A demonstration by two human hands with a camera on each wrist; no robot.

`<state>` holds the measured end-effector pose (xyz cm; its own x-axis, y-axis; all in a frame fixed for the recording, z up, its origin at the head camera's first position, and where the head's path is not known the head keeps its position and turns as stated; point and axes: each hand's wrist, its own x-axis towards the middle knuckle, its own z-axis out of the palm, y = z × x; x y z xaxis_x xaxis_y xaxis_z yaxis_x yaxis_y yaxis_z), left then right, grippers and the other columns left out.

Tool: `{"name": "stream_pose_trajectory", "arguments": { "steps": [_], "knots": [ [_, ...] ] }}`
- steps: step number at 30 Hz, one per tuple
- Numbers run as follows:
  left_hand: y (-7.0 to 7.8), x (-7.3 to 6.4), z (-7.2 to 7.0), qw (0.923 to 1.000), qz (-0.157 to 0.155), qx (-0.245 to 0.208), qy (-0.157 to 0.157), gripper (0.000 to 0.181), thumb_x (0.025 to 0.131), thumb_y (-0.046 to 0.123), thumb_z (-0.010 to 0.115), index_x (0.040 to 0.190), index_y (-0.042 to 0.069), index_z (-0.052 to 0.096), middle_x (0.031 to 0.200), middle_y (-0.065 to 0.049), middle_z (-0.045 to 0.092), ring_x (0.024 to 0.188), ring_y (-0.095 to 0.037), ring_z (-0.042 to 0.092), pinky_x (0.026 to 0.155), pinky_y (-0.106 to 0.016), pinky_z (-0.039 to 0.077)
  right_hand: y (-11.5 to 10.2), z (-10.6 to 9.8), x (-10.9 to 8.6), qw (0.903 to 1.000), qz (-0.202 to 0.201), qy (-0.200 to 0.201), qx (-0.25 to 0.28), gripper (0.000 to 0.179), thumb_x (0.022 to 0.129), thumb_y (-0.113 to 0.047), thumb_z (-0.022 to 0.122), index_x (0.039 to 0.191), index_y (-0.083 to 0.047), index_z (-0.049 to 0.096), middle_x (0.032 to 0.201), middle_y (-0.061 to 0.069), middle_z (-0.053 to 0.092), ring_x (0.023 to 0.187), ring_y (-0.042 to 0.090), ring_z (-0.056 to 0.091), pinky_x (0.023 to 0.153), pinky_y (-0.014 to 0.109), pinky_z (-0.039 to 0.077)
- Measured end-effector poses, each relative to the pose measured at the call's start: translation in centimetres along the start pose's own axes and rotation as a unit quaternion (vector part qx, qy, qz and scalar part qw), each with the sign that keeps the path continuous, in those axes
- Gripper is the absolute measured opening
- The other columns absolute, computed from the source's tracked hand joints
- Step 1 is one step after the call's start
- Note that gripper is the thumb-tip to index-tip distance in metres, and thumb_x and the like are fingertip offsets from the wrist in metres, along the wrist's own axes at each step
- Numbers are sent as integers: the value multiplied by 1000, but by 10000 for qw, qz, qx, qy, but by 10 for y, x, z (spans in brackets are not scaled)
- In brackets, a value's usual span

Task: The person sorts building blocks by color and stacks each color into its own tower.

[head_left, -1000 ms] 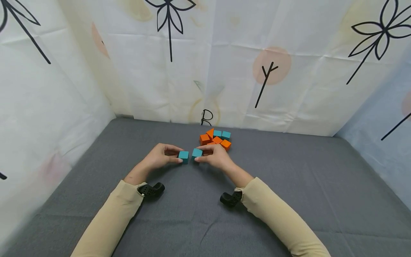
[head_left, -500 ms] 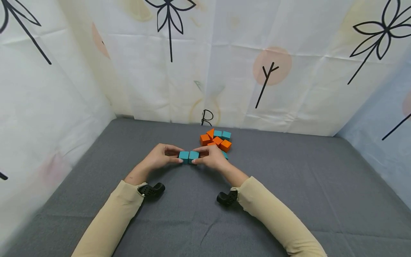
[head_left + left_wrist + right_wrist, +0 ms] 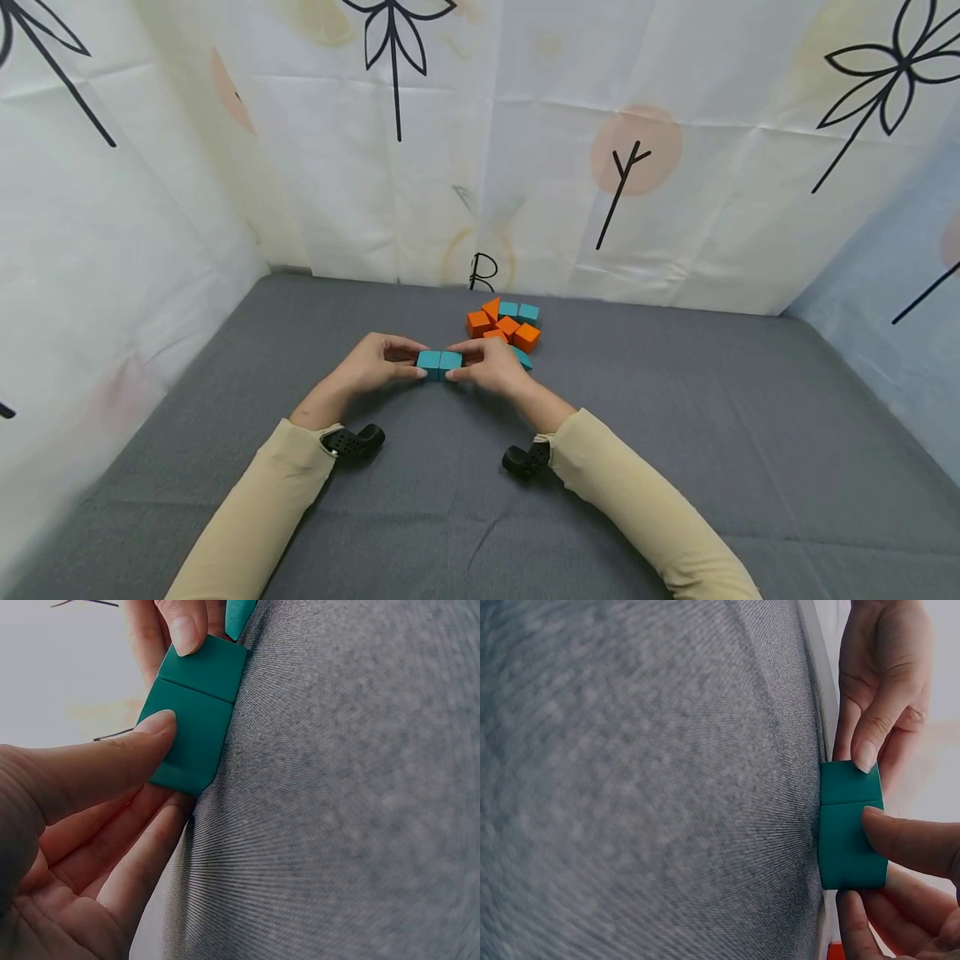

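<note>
White fabric [image 3: 525,200], printed with black line flowers [image 3: 905,67], hangs behind and at both sides, bluish at the right. Against it lies the grey cloth [image 3: 712,417], faintly creased. Two cream sleeves [image 3: 255,508] reach in over it, a black mount [image 3: 360,442] at each cuff. The left hand [image 3: 378,364] and right hand [image 3: 495,367] face each other, each pinching a block between thumb and fingers. Behind the right hand sits a pile [image 3: 527,337] of orange and teal blocks, an orange wedge [image 3: 492,309] among them. The left cube [image 3: 428,364] and right cube [image 3: 452,364], both teal, stand side by side, touching, in front of the pile. Only the head view shows most of the pile; the right wrist view catches an orange corner [image 3: 835,950], the left wrist view a teal tip [image 3: 240,616]. Both wrist views show the thumbs flat on the near faces and a thin seam [image 3: 850,802] between cubes.
</note>
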<state>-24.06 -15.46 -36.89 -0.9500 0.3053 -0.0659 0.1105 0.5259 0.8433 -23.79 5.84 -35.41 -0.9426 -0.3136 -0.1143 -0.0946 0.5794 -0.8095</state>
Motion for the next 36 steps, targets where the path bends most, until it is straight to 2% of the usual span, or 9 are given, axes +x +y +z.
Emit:
{"name": "stream_pose_trajectory", "arguments": {
  "steps": [4, 15, 20, 26, 32, 36],
  "knots": [
    [1, 0, 0, 10000, -8, -19, 8, 40, 84, 13, 74, 121, 1, 65, 117, -17, 67, 110, -29, 63, 91, -42, 51, 1, 1, 0, 10000, 8, 53, -9, 41, 84, -14, 75, 124, -10, 66, 116, 10, 68, 102, 22, 63, 83, 33, 53],
    [2, -1, 0, 9999, -69, -76, 28, 39, 84, 12, 74, 121, 1, 65, 117, -17, 67, 110, -28, 63, 92, -42, 50, 0, -2, -6, 9994, -295, 76, 168, 45, 84, -11, 74, 127, -5, 62, 124, 12, 64, 108, 25, 62, 87, 34, 53],
    [1, -1, 0, 10000, -68, -17, 48, 39, 84, 13, 74, 120, 1, 66, 117, -17, 67, 109, -28, 63, 93, -43, 50, -1, -8, -9, 9989, -259, 236, 304, 40, 85, -12, 72, 124, -6, 65, 126, 9, 64, 115, 26, 59, 94, 38, 50],
    [0, -1, 0, 9998, -172, -2, 43, 40, 84, 16, 75, 121, 3, 66, 119, -16, 66, 111, -28, 61, 95, -45, 48, 1, -15, -10, 9976, -253, 499, 407, 35, 85, -15, 73, 119, -9, 69, 123, 5, 66, 117, 24, 58, 96, 40, 48],
    [0, -1, 0, 9999, -152, 13, 22, 40, 84, 16, 75, 121, 3, 66, 119, -16, 66, 111, -28, 61, 94, -43, 49, 6, -24, -11, 9959, -326, 661, 529, 34, 85, -17, 73, 117, -7, 69, 121, 7, 65, 113, 24, 59, 91, 37, 51],
    [2, -1, 0, 9999, -116, 31, 28, 41, 83, 16, 75, 121, 3, 66, 119, -16, 66, 111, -28, 61, 93, -43, 50, 9, -32, -10, 9936, -328, 910, 581, 31, 86, -19, 72, 115, -8, 70, 118, 10, 66, 107, 26, 62, 87, 36, 52]
  ]
}}
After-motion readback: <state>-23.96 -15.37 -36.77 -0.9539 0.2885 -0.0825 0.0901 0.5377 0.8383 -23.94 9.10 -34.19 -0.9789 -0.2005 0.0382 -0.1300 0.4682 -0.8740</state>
